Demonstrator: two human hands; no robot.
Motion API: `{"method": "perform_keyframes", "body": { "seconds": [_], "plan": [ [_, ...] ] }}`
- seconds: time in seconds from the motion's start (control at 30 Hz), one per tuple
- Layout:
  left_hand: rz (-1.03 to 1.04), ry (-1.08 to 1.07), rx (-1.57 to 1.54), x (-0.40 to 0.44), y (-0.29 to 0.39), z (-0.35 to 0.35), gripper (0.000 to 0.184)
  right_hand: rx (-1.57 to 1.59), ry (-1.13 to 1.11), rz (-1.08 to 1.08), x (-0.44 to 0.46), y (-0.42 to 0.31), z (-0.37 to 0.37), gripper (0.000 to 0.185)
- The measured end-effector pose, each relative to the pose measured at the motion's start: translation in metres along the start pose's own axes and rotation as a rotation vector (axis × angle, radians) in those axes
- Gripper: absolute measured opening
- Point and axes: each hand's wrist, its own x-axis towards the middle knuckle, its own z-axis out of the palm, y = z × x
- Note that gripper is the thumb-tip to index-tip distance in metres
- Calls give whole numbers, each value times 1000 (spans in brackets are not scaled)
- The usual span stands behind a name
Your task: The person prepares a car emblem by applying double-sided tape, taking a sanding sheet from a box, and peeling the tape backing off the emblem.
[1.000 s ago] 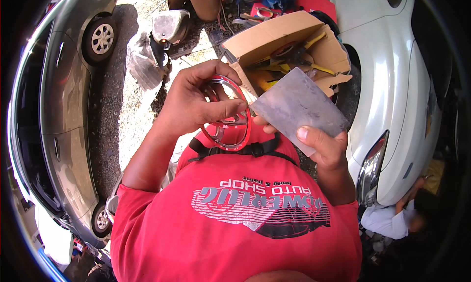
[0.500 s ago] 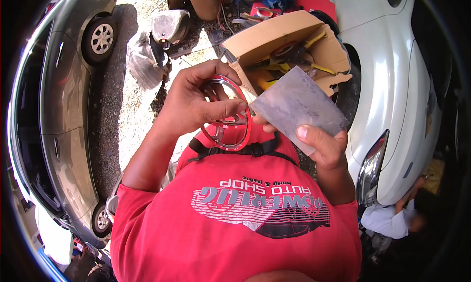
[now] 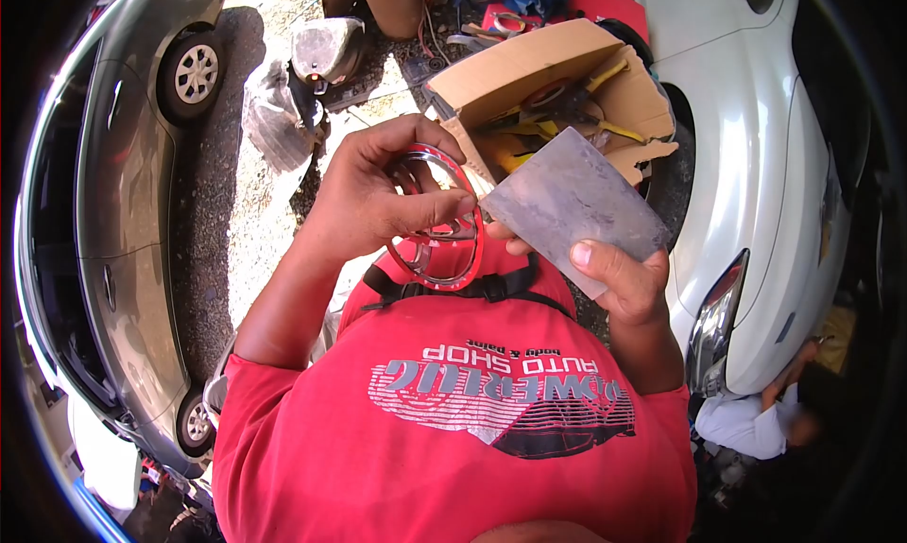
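My left hand [image 3: 373,189] pinches an oval chrome car emblem [image 3: 453,280] between thumb and fingers. Red adhesive backing lines the emblem's rim, and curved inner bars show through it. A flat grey rectangular sheet [image 3: 576,203], smudged with darker marks, is gripped in my right hand [image 3: 628,283]. My right thumb lies on top of the sheet, while most of the other fingers are hidden under it. The sheet's left corner comes close to my left thumb and the emblem's edge; I cannot tell whether they touch.
Beyond the sheet stands an open cardboard box [image 3: 529,66] holding yellow-handled tools [image 3: 609,75]. A dark beige car [image 3: 132,212] is at left and a silver-white car [image 3: 737,165] at right. Worn grey car parts [image 3: 326,50] lie on gravel. Another person [image 3: 746,422] is at lower right.
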Motion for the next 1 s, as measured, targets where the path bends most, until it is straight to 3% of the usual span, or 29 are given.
{"method": "perform_keyframes", "body": {
  "seconds": [1.0],
  "plan": [
    [-1, 14, -2, 0, 1, 2, 30, -2, 18, 8, -3, 1, 0, 57]
  ]
}}
